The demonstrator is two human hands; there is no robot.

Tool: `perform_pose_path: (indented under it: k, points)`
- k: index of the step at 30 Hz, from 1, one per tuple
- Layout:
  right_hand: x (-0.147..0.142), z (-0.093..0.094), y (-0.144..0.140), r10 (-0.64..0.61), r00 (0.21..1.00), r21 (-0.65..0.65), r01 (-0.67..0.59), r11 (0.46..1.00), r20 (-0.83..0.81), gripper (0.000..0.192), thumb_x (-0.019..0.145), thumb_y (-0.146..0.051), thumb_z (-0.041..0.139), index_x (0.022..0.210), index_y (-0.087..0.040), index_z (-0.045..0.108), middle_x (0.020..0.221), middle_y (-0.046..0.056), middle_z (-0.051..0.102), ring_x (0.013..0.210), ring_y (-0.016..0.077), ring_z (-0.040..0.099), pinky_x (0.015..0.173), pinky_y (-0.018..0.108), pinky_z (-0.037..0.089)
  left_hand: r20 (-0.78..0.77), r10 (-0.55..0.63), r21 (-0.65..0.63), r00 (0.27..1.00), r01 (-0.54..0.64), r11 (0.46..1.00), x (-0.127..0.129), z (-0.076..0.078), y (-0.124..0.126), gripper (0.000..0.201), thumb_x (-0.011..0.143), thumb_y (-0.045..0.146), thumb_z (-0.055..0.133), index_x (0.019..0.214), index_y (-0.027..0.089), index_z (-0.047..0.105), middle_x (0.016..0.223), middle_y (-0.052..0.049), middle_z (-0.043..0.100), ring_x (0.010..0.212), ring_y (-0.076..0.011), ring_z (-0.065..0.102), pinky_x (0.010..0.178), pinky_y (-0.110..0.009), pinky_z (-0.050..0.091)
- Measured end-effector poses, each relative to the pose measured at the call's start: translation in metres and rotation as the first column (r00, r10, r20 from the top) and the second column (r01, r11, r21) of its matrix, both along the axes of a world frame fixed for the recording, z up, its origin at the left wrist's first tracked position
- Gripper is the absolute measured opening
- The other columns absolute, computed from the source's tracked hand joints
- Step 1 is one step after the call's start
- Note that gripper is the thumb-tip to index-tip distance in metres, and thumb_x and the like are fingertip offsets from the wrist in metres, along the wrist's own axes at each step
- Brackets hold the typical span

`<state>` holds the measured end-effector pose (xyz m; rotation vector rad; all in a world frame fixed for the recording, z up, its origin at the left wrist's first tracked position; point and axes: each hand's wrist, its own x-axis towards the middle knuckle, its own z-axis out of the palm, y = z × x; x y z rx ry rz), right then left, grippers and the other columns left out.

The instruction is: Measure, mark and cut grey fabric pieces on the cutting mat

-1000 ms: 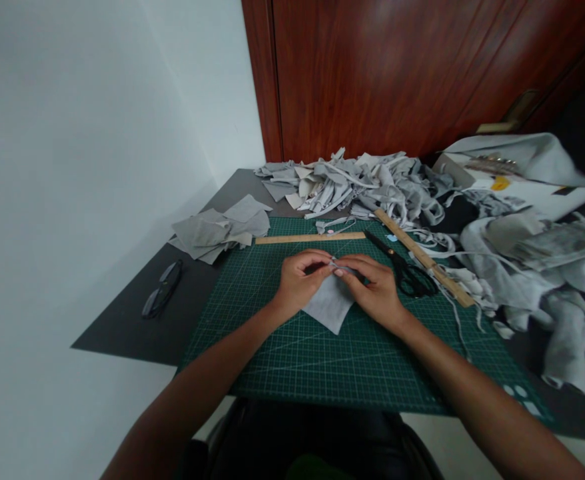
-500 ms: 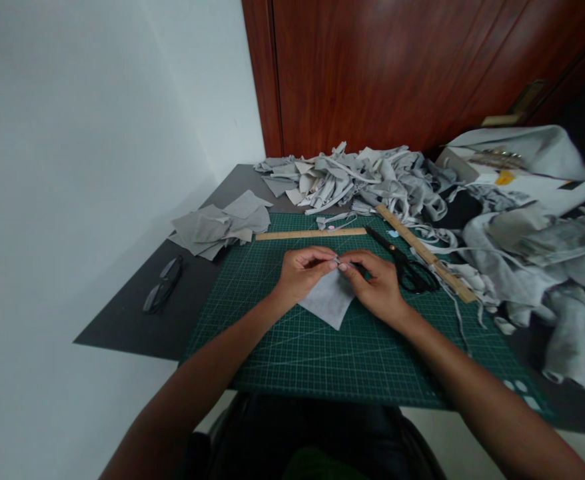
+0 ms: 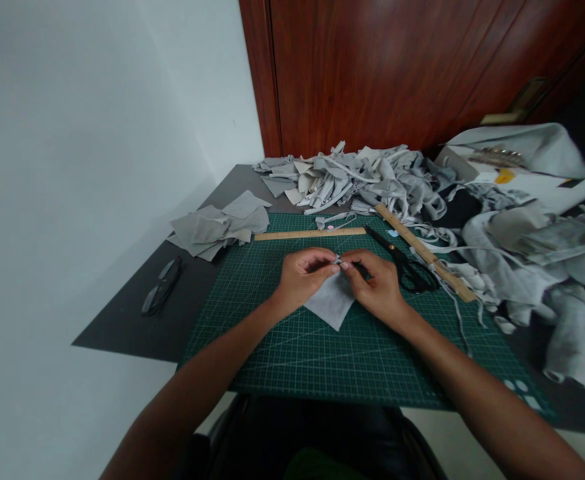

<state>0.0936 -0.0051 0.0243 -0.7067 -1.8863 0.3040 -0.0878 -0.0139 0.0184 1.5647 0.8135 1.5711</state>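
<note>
Grey, a thin fabric piece (image 3: 331,308) with a pointed lower corner sits at the frame's centre, over the green gridded cutting mat (image 3: 292,363). The fingers of the left hand (image 3: 300,275) and right hand (image 3: 376,280) pinch its upper edge — tips nearly meeting, bare forearms (image 3: 227,350) slanting in from the lower corners. Upper right, the white box (image 3: 537,193) bears a yellow label (image 3: 505,176) — any writing too small to read.

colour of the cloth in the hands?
The cloth is light grey; head view.
</note>
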Motion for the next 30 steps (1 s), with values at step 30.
perform_pose_path:
  k: [30]
  points:
    - [-0.002, -0.004, -0.001, -0.015, 0.999, 0.112, 0.01, 0.994, 0.044, 0.014, 0.101, -0.018, 0.063, 0.106, -0.027, 0.072, 0.096, 0.004, 0.082, 0.088, 0.0243, 0.076, 0.082, 0.043, 0.059, 0.045, 0.067, -0.063, 0.997, -0.064, 0.996, 0.0, -0.004, 0.003, 0.016, 0.079, 0.027, 0.086, 0.078, 0.018, 0.073, 0.09, -0.004, 0.077, 0.084, -0.016, 0.073, 0.083, -0.032, 0.06]
